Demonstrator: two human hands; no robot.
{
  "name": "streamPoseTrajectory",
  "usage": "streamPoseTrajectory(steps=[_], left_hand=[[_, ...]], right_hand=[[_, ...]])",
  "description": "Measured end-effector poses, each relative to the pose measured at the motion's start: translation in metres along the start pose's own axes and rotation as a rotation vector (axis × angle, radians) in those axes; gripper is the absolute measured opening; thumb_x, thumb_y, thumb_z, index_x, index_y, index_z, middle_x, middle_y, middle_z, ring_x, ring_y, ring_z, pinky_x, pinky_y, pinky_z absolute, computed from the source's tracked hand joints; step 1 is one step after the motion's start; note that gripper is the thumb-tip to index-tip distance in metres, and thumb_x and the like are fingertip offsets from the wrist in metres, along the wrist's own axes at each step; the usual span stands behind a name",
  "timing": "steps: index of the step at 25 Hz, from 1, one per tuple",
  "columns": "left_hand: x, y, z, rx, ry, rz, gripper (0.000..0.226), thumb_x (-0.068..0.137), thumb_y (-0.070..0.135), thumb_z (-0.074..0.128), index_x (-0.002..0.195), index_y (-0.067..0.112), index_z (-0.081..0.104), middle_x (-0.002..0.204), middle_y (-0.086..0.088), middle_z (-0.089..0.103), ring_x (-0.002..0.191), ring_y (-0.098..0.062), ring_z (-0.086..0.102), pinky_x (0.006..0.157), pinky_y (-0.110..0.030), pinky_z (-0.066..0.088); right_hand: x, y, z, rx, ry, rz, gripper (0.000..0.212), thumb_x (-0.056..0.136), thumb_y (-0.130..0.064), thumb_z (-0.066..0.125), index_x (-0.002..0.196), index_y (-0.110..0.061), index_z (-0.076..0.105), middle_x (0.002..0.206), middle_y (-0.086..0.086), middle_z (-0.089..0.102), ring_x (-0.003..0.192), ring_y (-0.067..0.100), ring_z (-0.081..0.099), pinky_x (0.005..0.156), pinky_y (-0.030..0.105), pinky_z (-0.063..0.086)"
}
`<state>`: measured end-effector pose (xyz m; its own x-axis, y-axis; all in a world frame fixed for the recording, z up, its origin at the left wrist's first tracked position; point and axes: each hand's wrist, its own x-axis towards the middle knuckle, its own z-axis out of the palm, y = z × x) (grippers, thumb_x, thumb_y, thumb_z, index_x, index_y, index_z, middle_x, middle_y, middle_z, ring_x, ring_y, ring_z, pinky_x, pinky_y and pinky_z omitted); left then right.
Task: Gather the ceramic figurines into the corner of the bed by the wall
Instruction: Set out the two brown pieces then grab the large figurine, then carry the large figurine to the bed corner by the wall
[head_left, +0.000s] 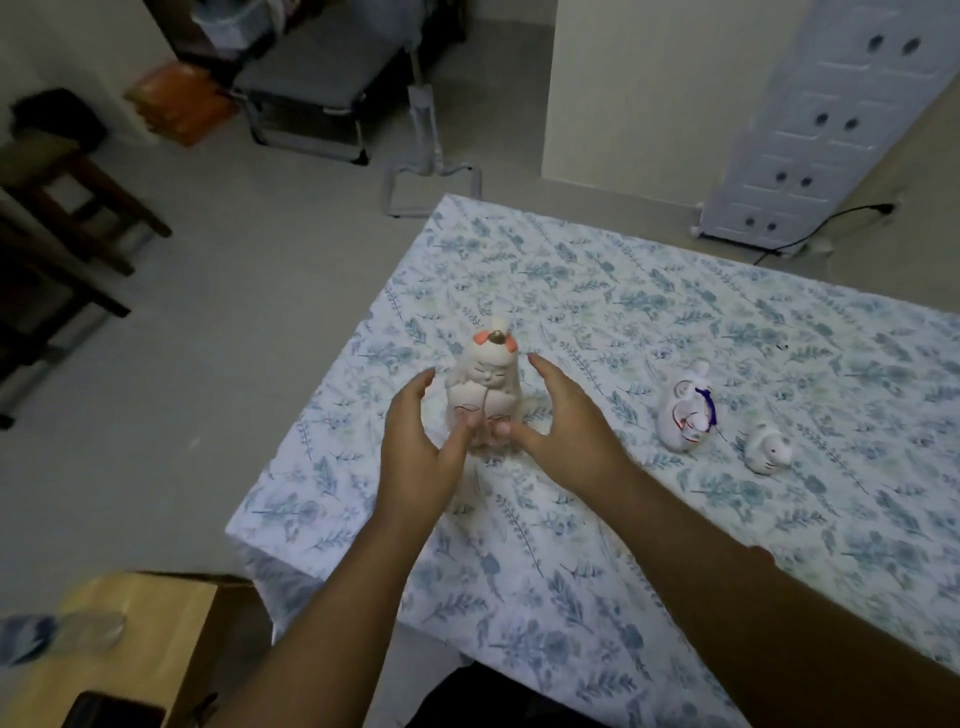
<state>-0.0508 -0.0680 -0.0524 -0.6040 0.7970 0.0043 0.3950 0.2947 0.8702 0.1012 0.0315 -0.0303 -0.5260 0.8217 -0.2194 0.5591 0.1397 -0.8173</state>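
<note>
The step in hand looked like the first pick-up: the left hand (415, 447) and the right hand (566, 431) were cupped on either side of the tall doll figurine (483, 384), which stood upright on the bed (597, 545) near its outer corner. Both hands were spread open, the thumbs touching the figurine's lower front, the fingers not yet closed round its sides. To the right, well apart from it, stood a rounded figurine with a purple cord (685, 415), and just beside that lay a small white animal figurine (769, 449). The next move probably called for closing both palms on the doll's body, lifting it straight up and carrying it rightward across the bed toward the wall side, though the corner itself was out of sight. The bed wore a soft blue floral sheet, so the tall piece might topple when set down. Beyond lay a grey floor (234, 338), a folding chair (311, 88) and a white drawer unit (821, 124).
</note>
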Motion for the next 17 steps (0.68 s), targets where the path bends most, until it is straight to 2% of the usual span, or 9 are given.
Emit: streamPoseTrajectory(steps=[2, 4, 6, 9, 11, 12, 15, 17], left_hand=[[0.018, -0.004, -0.002, -0.023, -0.161, -0.018, 0.071, 0.089, 0.036, 0.074, 0.150, 0.033, 0.037, 0.150, 0.016, 0.044, 0.135, -0.002, 0.042, 0.106, -0.026, 0.038], [0.026, -0.004, -0.003, -0.123, -0.296, -0.009, 0.067, 0.091, 0.027, 0.074, 0.143, 0.047, 0.038, 0.138, 0.030, 0.052, 0.126, 0.008, 0.050, 0.095, -0.015, 0.045], [0.029, -0.008, -0.005, -0.184, -0.310, 0.016, 0.065, 0.090, 0.021, 0.074, 0.139, 0.050, 0.042, 0.128, 0.033, 0.059, 0.119, 0.005, 0.057, 0.088, -0.020, 0.054], [0.029, 0.008, -0.005, -0.257, -0.309, 0.046, 0.064, 0.089, 0.026, 0.075, 0.143, 0.042, 0.045, 0.130, 0.029, 0.059, 0.121, -0.002, 0.058, 0.097, -0.042, 0.056], [0.031, 0.038, 0.000, -0.314, -0.314, 0.074, 0.065, 0.088, 0.026, 0.077, 0.143, 0.039, 0.047, 0.131, 0.025, 0.060, 0.121, -0.001, 0.057, 0.097, -0.044, 0.056], [0.032, 0.057, 0.006, -0.341, -0.330, 0.101, 0.065, 0.087, 0.024, 0.078, 0.143, 0.037, 0.048, 0.132, 0.021, 0.061, 0.121, -0.002, 0.058, 0.096, -0.044, 0.056], [0.031, 0.120, 0.040, -0.411, -0.455, 0.187, 0.065, 0.085, 0.019, 0.080, 0.141, 0.033, 0.050, 0.132, 0.011, 0.063, 0.121, -0.006, 0.060, 0.094, -0.043, 0.058], [0.024, 0.158, 0.074, -0.432, -0.574, 0.254, 0.061, 0.087, 0.018, 0.078, 0.141, 0.031, 0.052, 0.132, 0.013, 0.064, 0.121, -0.006, 0.060, 0.095, -0.042, 0.057]], right_hand=[[0.014, -0.007, 0.009, 0.114, -0.053, 0.037, 0.082, 0.082, -0.021, 0.081, 0.149, -0.031, 0.036, 0.129, -0.016, 0.058, 0.125, 0.010, 0.055, 0.089, 0.011, 0.041], [0.020, -0.005, 0.018, 0.206, -0.038, 0.042, 0.078, 0.082, -0.010, 0.080, 0.145, -0.034, 0.042, 0.109, -0.029, 0.061, 0.102, -0.006, 0.064, 0.073, 0.004, 0.048], [0.018, -0.003, 0.023, 0.278, -0.004, 0.042, 0.075, 0.081, -0.005, 0.080, 0.141, -0.033, 0.047, 0.103, -0.029, 0.063, 0.093, -0.017, 0.064, 0.075, 0.006, 0.052], [0.006, -0.008, 0.007, 0.334, 0.091, 0.021, 0.076, 0.078, -0.011, 0.084, 0.136, -0.043, 0.047, 0.105, -0.027, 0.065, 0.098, -0.018, 0.062, 0.077, 0.005, 0.050], [-0.006, -0.014, -0.019, 0.323, 0.206, -0.015, 0.075, 0.077, -0.019, 0.085, 0.134, -0.048, 0.046, 0.110, -0.023, 0.067, 0.105, -0.015, 0.060, 0.081, 0.001, 0.044], [-0.014, -0.014, -0.036, 0.333, 0.260, -0.037, 0.073, 0.077, -0.020, 0.085, 0.135, -0.045, 0.047, 0.114, -0.019, 0.068, 0.109, -0.010, 0.061, 0.085, 0.005, 0.045], [-0.046, -0.005, -0.096, 0.417, 0.403, -0.085, 0.081, 0.080, -0.015, 0.083, 0.147, -0.035, 0.042, 0.129, -0.008, 0.066, 0.119, 0.009, 0.064, 0.098, 0.034, 0.054], [-0.074, 0.008, -0.140, 0.395, 0.487, -0.086, 0.084, 0.080, -0.016, 0.083, 0.149, -0.036, 0.040, 0.131, -0.007, 0.065, 0.119, 0.013, 0.064, 0.097, 0.039, 0.055]])
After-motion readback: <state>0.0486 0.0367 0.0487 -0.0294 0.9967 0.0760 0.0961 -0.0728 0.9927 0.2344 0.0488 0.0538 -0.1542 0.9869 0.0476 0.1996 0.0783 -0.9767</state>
